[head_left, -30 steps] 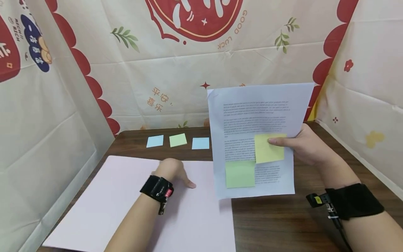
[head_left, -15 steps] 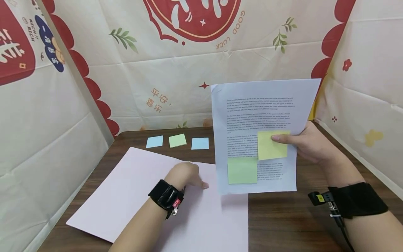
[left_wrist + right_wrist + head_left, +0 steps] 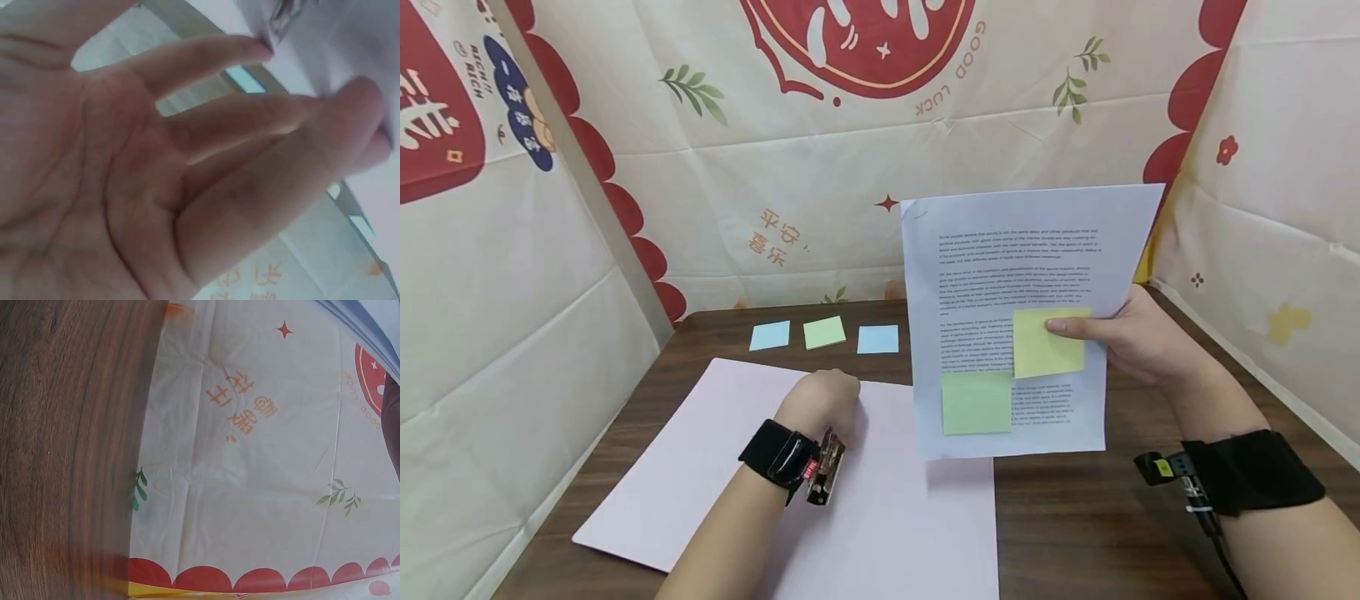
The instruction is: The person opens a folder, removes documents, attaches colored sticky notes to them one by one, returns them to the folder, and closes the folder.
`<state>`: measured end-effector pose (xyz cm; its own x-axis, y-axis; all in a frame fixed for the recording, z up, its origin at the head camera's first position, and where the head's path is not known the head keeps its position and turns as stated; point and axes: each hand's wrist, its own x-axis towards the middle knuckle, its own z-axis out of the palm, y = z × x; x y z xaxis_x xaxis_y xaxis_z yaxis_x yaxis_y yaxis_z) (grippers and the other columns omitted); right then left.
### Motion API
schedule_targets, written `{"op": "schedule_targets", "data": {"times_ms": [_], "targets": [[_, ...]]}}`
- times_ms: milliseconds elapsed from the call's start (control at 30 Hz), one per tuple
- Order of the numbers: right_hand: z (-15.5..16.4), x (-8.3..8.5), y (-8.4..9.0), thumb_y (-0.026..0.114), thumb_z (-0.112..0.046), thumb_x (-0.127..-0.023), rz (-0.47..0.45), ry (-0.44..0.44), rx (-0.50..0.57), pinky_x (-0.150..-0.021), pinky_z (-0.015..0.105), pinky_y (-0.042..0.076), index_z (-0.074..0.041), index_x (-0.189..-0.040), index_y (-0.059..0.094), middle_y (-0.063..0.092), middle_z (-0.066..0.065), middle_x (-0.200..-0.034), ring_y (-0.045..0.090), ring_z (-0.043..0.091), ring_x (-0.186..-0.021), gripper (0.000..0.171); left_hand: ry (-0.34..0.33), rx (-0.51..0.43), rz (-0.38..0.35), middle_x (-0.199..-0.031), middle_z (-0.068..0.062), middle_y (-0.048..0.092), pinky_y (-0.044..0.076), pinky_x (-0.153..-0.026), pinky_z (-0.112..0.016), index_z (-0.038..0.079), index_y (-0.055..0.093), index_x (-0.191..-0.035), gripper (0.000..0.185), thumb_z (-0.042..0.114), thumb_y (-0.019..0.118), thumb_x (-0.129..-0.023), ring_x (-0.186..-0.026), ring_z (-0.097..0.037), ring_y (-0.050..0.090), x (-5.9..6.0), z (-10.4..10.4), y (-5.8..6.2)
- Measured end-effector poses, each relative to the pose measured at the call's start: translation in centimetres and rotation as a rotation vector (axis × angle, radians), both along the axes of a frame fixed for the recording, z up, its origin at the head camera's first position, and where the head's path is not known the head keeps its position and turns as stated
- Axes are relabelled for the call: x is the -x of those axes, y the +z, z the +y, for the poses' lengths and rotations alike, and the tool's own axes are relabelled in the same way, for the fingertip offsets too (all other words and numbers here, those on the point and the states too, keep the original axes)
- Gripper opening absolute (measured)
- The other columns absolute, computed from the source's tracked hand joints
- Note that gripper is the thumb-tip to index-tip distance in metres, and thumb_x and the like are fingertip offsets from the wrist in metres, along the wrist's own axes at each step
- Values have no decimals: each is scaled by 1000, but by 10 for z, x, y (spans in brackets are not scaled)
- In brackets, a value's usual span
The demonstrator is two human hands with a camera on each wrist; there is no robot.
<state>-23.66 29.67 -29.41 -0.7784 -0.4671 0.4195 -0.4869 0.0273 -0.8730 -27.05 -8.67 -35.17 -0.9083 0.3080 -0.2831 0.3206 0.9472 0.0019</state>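
A large pale pink sheet or board lies turned at an angle on the table. My left hand rests near its far edge; the head view hides most of its fingers. In the left wrist view, the left hand has its fingers extended, their tips against the pale surface. My right hand grips printed paper at its right edge, raised above the table. Its thumb presses a yellow sticky note. A green sticky note is on the same page, lower left. Layered paper edges show in the right wrist view.
Along the back of the brown table lie a blue sticky note, a green one and another blue one. Printed cloth stands behind and at both sides. A black cable hangs from the right wrist.
The pale pink sheet has shifted right and turned clockwise. My left hand moved right with it, then slightly back left and away from me. The held paper rose slightly.
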Motion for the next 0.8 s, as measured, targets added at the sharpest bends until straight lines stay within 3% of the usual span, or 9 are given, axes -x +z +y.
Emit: {"op": "schedule_targets", "data": {"times_ms": [100, 267, 400, 500, 600, 700, 733, 800], "targets": [[-1, 0, 0, 55, 20, -97, -2, 11, 1, -78, 48, 66, -7, -158, 43, 72, 1, -137, 81, 27, -106, 68, -45, 22, 48, -107, -7, 77, 61, -83, -42, 11, 78, -111, 50, 27, 101, -70, -87, -20, 66, 1, 4, -5], [-3, -2, 1, 56, 19, -97, -8, 19, 15, -77, 48, 66, -8, -158, 45, 72, 4, -137, 81, 28, -105, 68, -66, 44, 131, -95, -3, 77, 61, -79, -41, 14, 80, -109, 49, 36, 100, -70, -80, -20, 66, 3, 9, -7], [-3, -7, 2, 59, 16, -97, -17, -28, 0, -76, 49, 65, -9, -158, 46, 72, 4, -137, 81, 29, -104, 67, -12, 102, 141, -115, -5, 80, 59, -97, -62, 18, 77, -126, 70, 56, 96, -70, -107, -32, 75, 5, 14, -7], [-3, -9, 1, 60, 15, -97, -22, -49, -15, -76, 50, 65, -10, -158, 46, 72, 4, -136, 81, 30, -103, 68, 82, 96, 83, -137, -10, 73, 48, -103, -79, 20, 75, -132, 76, 65, 91, -74, -132, -45, 63, 3, 18, -6], [-3, -10, 0, 61, 14, -98, -27, -59, -26, -75, 51, 65, -11, -158, 46, 72, 3, -136, 81, 30, -103, 67, 126, 46, 22, -124, -9, 76, 47, -105, -77, 16, 78, -117, 61, 66, 83, -82, -125, -37, 65, 2, 20, -8], [-2, -10, -1, 61, 12, -98, -27, -66, -38, -75, 51, 65, -11, -158, 47, 73, 3, -135, 82, 30, -102, 66, 113, -1, 5, -101, -6, 75, 56, -100, -63, 14, 76, -99, 54, 68, 74, -90, -103, -28, 68, 1, 19, -13], [-2, -10, -2, 61, 12, -99, -28, -75, -49, -75, 51, 65, -11, -158, 47, 73, 2, -135, 82, 30, -102, 65, 105, -9, 11, -97, -6, 74, 58, -97, -58, 14, 75, -98, 56, 69, 70, -93, -97, -26, 68, 1, 20, -15], [-1, -10, -3, 62, 10, -99, -33, -89, -72, -75, 51, 65, -12, -158, 47, 73, 1, -135, 82, 30, -101, 64, 83, -23, 29, -108, -9, 77, 60, -94, -52, 13, 76, -113, 63, 71, 59, -99, -100, -27, 70, 3, 20, -19]]}}
